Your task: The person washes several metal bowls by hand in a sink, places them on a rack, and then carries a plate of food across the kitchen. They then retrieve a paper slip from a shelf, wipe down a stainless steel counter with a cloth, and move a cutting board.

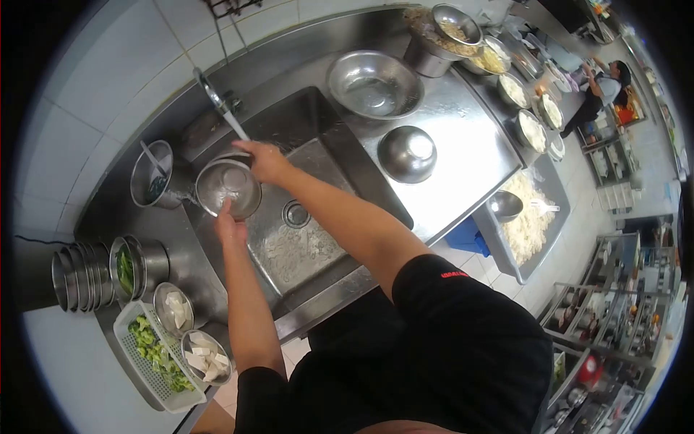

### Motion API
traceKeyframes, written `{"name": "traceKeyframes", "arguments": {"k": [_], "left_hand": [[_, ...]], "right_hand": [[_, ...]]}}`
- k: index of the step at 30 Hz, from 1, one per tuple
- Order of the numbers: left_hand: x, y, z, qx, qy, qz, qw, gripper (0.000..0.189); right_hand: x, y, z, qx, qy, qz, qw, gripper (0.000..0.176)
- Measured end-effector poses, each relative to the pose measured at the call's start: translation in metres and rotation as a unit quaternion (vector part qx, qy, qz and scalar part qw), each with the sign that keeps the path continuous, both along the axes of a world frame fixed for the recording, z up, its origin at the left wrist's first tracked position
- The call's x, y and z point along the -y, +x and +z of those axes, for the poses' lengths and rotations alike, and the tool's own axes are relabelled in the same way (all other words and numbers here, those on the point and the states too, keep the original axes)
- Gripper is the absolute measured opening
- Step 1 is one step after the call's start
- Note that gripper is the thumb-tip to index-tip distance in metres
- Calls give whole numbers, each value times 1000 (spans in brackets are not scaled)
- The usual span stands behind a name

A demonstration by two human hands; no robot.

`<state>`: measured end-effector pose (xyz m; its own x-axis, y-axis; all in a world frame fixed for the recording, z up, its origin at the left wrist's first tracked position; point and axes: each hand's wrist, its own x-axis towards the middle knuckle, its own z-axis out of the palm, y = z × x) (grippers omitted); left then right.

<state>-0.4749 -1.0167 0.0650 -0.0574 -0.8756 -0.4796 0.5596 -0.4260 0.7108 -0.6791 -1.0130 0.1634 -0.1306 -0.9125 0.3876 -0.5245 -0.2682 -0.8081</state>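
Observation:
Over the left side of the steel sink (340,155), a metal bowl (213,184) is held tilted with its rounded underside toward me. My left hand (231,228) grips its near rim, thumb against the outside. My right hand (267,163) is closed at the bowl's far right edge, index finger by the white end of the faucet (230,119). A second curved rim shows behind the bowl, mostly hidden. Water and small bits lie on the sink floor around the drain (296,214). Close to the left stands a deep metal pot (172,189) with a utensil in it.
On the right counter sit a wide basin (334,79) and an upturned bowl (390,158). A grey bin (560,189) of pale shreds stands beyond. At lower left are stacked pots (87,278), tofu bowls and a broccoli basket (130,318). A person (607,87) stands far right.

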Motion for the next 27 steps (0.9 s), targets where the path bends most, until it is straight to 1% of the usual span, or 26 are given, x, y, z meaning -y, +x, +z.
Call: {"name": "traceKeyframes", "arguments": {"k": [1,3,4,5,6,7,8,9,10,11,12,13,14,16,18,20,22,23,24,25,26,27], "left_hand": [[-5,-16,9,-4,-5,-8,1000,46],[-27,-52,22,-146,7,-8,989,48],[-30,-64,14,-151,5,-14,988,48],[-33,-77,-3,-167,-22,-63,984,46],[-34,-92,-11,-184,-49,-111,975,45],[-44,-115,-7,-165,-102,-112,975,42],[-51,-135,-8,54,-219,-159,961,42],[-65,-166,28,71,-181,-127,973,43],[-79,-196,66,87,-144,-95,981,43],[-83,-219,65,83,-153,-96,980,43],[-81,-241,58,72,-196,-143,967,52],[-78,-263,63,61,-241,-187,950,61],[-78,-278,66,58,-255,-182,948,61],[-92,-294,75,102,-139,-310,935,82],[-104,-309,56,139,-95,-338,926,93],[-126,-311,53,110,26,-415,903,96],[-154,-317,33,4,63,-388,919,79],[-159,-312,20,3,56,-382,922,79],[-161,-309,7,-50,55,-339,938,66],[-162,-306,10,-102,56,-296,948,53],[-162,-296,13,-103,55,-291,950,53],[-165,-276,35,-146,67,-280,946,41]], "right_hand": [[-10,-6,8,-4,-5,-8,1000,52],[-44,-20,20,39,-21,64,997,59],[-66,-33,28,63,46,102,992,64],[-89,-50,34,88,113,139,980,70],[-111,-68,43,220,186,160,944,75],[-131,-84,51,349,255,178,884,81],[-145,-96,47,347,252,174,887,81],[-156,-108,38,221,176,89,955,83],[-165,-124,35,89,93,0,992,85],[-169,-147,50,43,144,-44,988,83],[-172,-172,68,-3,189,-88,978,80],[-177,-195,77,-34,122,-110,986,74],[-183,-217,87,-65,54,-129,988,69],[-209,-249,113,-134,14,-220,966,59],[-229,-287,112,-169,-7,-287,943,59],[-254,-305,97,-173,83,-354,915,63],[-269,-300,53,-154,122,-363,911,71],[-273,-292,19,-148,103,-345,921,73],[-271,-284,-1,-143,82,-327,931,76],[-269,-272,5,-162,72,-279,944,78],[-270,-261,11,-180,64,-231,954,79],[-269,-253,46,-96,108,-178,973,79]]}}
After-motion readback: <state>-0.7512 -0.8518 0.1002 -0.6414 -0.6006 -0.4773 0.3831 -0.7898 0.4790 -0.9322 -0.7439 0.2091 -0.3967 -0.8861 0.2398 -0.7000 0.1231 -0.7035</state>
